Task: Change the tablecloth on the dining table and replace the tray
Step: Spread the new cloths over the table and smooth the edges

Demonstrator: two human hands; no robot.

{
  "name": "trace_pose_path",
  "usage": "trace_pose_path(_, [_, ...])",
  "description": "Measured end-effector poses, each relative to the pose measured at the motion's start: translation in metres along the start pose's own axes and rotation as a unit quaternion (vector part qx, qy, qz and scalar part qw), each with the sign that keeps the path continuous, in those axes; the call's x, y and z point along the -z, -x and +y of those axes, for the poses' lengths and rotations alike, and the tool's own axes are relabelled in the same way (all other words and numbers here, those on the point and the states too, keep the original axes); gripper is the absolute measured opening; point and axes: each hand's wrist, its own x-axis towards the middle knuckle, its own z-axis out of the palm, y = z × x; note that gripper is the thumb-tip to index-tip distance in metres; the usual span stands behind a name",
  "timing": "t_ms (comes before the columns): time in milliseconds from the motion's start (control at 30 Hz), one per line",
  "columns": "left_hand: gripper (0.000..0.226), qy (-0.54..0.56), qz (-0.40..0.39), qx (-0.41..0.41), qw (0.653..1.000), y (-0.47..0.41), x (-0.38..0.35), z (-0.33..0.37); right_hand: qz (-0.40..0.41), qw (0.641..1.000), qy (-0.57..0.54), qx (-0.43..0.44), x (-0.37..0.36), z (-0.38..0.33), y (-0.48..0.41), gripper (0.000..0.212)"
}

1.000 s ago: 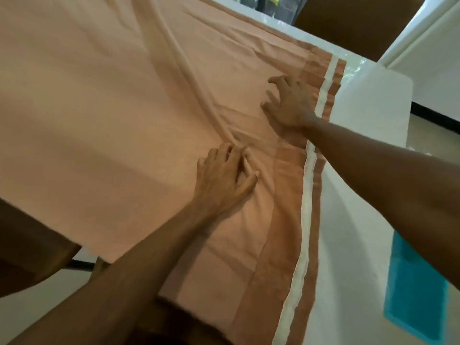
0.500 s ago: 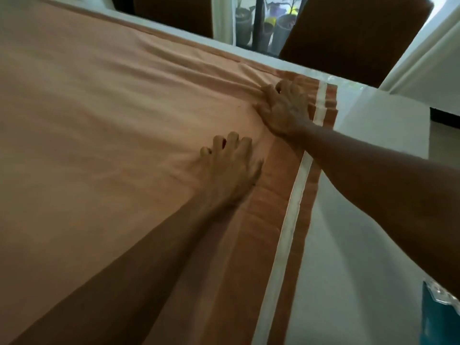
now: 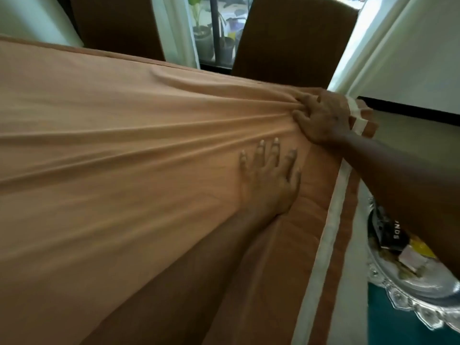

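Covering nearly the whole desk (image 3: 353,282), the tablecloth (image 3: 129,155) is peach fabric with a darker brown border and a cream stripe down its right edge; only a pale strip of desk shows to the right of that border. Long folds run across the cloth from the left and converge at the far right corner. Right hand (image 3: 323,118): at that far right corner, fingers curled into the gathered folds, gripping the bunched tablecloth just beside the cream stripe. Left hand (image 3: 270,180): lying flat on the cloth just nearer than the right hand, fingers straight and spread, palm pressing down, holding nothing, close to the inner edge of the brown border. Tray (image 3: 410,302): silver, scalloped rim, at the near right beyond the cloth's bordered edge, resting on a teal surface (image 3: 388,327) and partly hidden by the right forearm; it carries a black packet (image 3: 390,232) with white lettering and some small yellow and pale items, too blurred to identify. Two brown chairs (image 3: 293,38) stand at the far side, with white curtains (image 3: 408,53) and potted plants (image 3: 206,33) behind them.
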Motion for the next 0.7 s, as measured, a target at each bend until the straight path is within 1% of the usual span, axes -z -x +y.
trace_pose_path(100, [0.055,-0.003,-0.005,-0.013,1.0,0.0,-0.011,0.036,-0.001,1.0,0.026,-0.016,0.013,0.035,0.01,0.053])
trace_pose_path(267, [0.058,0.011,-0.032,-0.009,0.999,0.009,-0.019,0.076,-0.025,0.999,0.031,-0.034,0.02,0.063,0.02,0.056])
trace_pose_path(400, [0.059,0.022,-0.022,-0.016,0.999,0.023,-0.021,0.091,-0.029,0.998,0.03,-0.056,0.026,0.08,0.036,0.055])
trace_pose_path(500, [0.059,0.023,-0.026,-0.02,0.999,0.036,-0.022,0.098,-0.049,0.994,0.034,-0.092,0.028,0.087,0.053,0.052])
trace_pose_path(567, [0.058,0.066,-0.012,-0.03,0.997,0.042,-0.017,0.098,-0.048,0.991,0.026,-0.121,0.033,0.081,0.064,0.053])
trace_pose_path(600, [0.057,0.112,0.001,-0.026,0.993,0.044,-0.014,0.095,-0.038,0.99,0.018,-0.133,0.034,0.074,0.068,0.055])
trace_pose_path(667, [0.05,0.214,0.044,-0.013,0.976,0.051,-0.002,0.085,0.011,0.99,0.012,-0.14,0.04,0.054,0.077,0.059])
trace_pose_path(700, [0.047,0.235,0.07,-0.007,0.969,0.053,0.004,0.079,0.033,0.991,0.011,-0.127,0.042,0.042,0.08,0.06])
